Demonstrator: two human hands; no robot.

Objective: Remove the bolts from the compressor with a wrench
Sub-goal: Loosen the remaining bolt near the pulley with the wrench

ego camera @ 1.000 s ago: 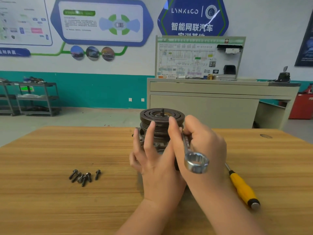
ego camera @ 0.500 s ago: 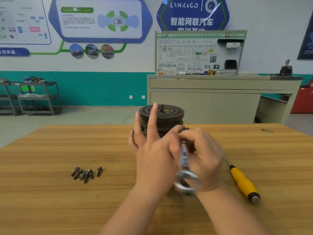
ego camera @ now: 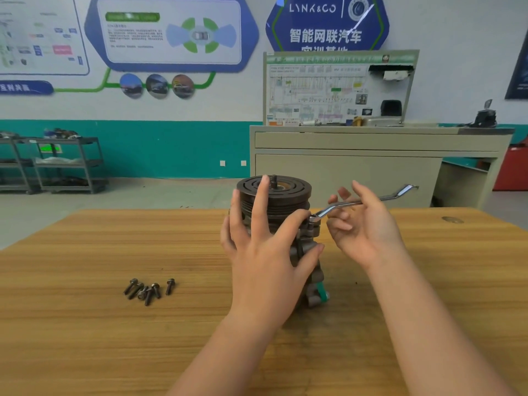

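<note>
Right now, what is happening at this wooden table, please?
A person is taking bolts out of a compressor that stands upright on the wooden table. The left hand steadies the compressor with spread fingers. The right hand guides a wrench, whose ring end sits on a bolt on the right side of the housing. Several loose bolts lie on the table to the left, so part of the job looks done.

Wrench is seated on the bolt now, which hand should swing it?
Right, probably. The right hand already touches the wrench mid-handle, its ring end on a bolt at the compressor's right side. The left hand is spread against the compressor, steadying it.
</note>
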